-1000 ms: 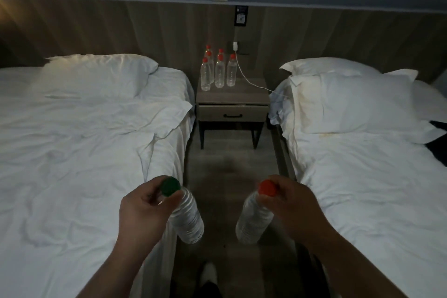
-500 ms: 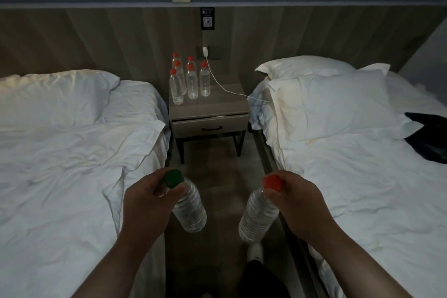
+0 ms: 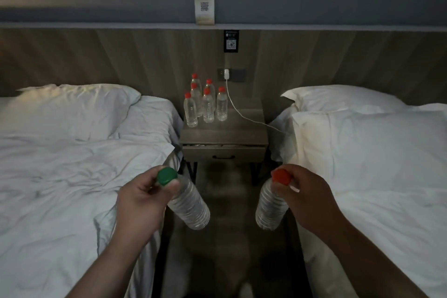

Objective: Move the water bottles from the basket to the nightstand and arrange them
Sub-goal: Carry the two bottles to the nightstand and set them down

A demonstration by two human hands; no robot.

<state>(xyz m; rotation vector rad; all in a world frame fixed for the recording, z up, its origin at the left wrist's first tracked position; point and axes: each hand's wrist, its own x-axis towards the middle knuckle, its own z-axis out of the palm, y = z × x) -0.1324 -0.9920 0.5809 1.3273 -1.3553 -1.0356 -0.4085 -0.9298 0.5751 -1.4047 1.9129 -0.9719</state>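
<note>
Both hands pinch bottles by the neck. The left hand (image 3: 142, 201) curls fingers and thumb just under the cap of a green-capped bottle (image 3: 189, 208), and the right hand (image 3: 312, 198) does the same on a red-capped bottle (image 3: 271, 210). Both bottles hang tilted inward over the floor, well short of the nightstand.

Two white beds take up the sides of the room, the left bed (image 3: 60, 164) and the right bed (image 3: 375, 176). Their inner edges run toward the wall with a narrow strip of floor (image 3: 225, 256) between them, and the hands hang over it. At the head of that strip stands the nightstand (image 3: 232, 134), its sides close against both mattresses and its drawer front (image 3: 225, 152) facing the aisle.

Six red-capped bottles (image 3: 208, 106) stand upright in a tight cluster on its back left part, the front-left one near the left edge. Wood top shows in front of them and to their right. A white cable (image 3: 242, 116) crosses it from a wall plug (image 3: 226, 74) and trails off the right edge toward the right bed.
</note>
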